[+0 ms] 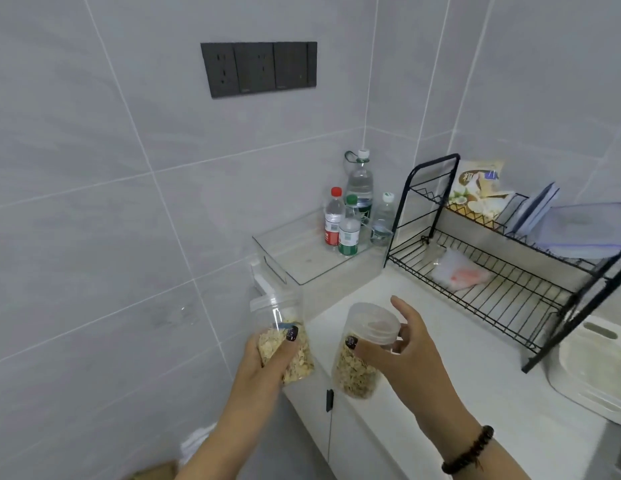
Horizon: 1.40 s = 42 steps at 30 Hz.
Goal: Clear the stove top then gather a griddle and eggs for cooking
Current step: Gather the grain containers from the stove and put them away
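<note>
My left hand [267,358] grips a clear zip bag of oat flakes [295,358], held in the air beside the left end of the white counter [458,341]. My right hand [402,355] holds a clear plastic jar of oat flakes [361,362], tilted, with its lid end toward the wall. Both are held above the counter's left edge. No stove, griddle or eggs are in view.
A clear plastic bin [295,258] holding several water bottles [350,220] stands in the corner. A black two-tier dish rack [503,258] carries a snack packet, lids and a plastic bag. A white appliance [593,372] sits at the right edge. Black sockets [259,69] are on the tiled wall.
</note>
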{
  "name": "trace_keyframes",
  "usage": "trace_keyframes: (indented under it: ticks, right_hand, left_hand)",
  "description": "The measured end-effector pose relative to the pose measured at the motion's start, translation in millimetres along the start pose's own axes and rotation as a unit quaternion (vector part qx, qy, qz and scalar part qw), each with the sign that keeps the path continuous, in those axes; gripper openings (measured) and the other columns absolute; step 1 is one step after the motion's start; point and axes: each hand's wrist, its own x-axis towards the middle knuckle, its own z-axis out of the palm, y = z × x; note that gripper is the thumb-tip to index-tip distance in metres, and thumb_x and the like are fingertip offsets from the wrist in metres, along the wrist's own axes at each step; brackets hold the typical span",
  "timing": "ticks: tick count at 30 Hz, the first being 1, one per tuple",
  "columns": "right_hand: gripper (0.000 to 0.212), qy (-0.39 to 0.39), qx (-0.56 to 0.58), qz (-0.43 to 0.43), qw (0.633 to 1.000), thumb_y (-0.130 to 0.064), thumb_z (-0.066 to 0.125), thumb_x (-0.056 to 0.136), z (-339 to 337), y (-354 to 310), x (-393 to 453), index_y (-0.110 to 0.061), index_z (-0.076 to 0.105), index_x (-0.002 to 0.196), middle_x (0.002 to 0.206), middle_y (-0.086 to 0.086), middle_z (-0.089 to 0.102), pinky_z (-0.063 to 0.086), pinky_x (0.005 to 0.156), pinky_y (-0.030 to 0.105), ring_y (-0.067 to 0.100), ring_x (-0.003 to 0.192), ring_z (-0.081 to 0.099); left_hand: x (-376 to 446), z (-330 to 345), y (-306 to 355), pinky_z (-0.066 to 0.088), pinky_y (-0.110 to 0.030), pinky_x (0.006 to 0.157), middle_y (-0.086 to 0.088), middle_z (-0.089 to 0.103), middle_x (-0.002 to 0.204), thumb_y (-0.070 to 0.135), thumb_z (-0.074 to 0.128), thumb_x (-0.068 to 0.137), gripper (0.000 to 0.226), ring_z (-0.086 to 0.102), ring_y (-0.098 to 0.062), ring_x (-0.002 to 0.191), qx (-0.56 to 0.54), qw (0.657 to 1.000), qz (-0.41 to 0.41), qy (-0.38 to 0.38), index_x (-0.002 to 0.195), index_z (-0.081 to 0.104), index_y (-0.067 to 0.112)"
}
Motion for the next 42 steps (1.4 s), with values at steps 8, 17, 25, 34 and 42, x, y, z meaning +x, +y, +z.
trace_keyframes:
  ticks: [8,17,25,34,42]
  right_hand:
    - [0.079,-0.010,-0.028,-0.001,1.000,-0.027,0.083,0.070,-18,-4,110,-0.032,0.040,0.136,0.119,-0.004,0.056,0.042,0.065,0.014,0.002,0.095,0.054]
    - [0.050,0.000,-0.080,0.001,0.997,-0.021,0.085,0.066,-9,-10,190,-0.038,0.055,0.102,0.105,-0.014,0.063,0.045,0.064,0.013,0.005,0.092,0.059]
    - [0.050,0.127,-0.104,0.044,0.985,-0.024,0.084,0.067,21,-10,288,-0.028,0.050,0.104,0.103,-0.010,0.057,0.043,0.062,0.022,0.011,0.087,0.060]
    - [0.064,0.148,-0.315,0.106,0.931,-0.034,0.085,0.064,43,32,371,-0.022,0.046,0.113,0.113,-0.005,0.053,0.040,0.069,0.010,0.010,0.093,0.052]
    - [0.069,0.089,-0.572,0.094,0.810,-0.047,0.067,0.075,53,56,398,-0.023,0.041,0.134,0.121,-0.002,0.059,0.037,0.099,0.032,0.021,0.116,0.051]
  left_hand:
    - [91,44,14,0.054,-0.026,0.070,0.001,0.071,0.095,0.011,0.063,0.087,0.024,0.069,-0.011,0.083,0.018,0.999,0.027,0.006,0.106,0.058,0.024]
    - [183,49,16,0.052,-0.017,0.054,0.009,0.070,0.076,-0.003,0.070,0.077,0.032,0.069,-0.003,0.068,0.053,0.998,0.038,-0.014,0.093,0.052,0.017]
    - [302,49,29,0.054,-0.032,0.084,0.008,0.067,0.106,0.047,0.079,0.055,0.055,0.065,-0.013,0.098,0.156,0.982,0.047,-0.092,0.104,0.059,0.031]
    - [415,53,4,0.054,-0.020,0.071,0.010,0.071,0.096,0.046,0.083,0.041,0.066,0.067,-0.004,0.089,0.219,0.956,0.006,-0.196,0.102,0.064,0.031]
    - [456,58,-2,0.052,-0.016,0.073,0.025,0.068,0.097,0.039,0.078,0.043,0.060,0.063,0.008,0.090,0.271,0.919,0.015,-0.286,0.098,0.055,0.044]
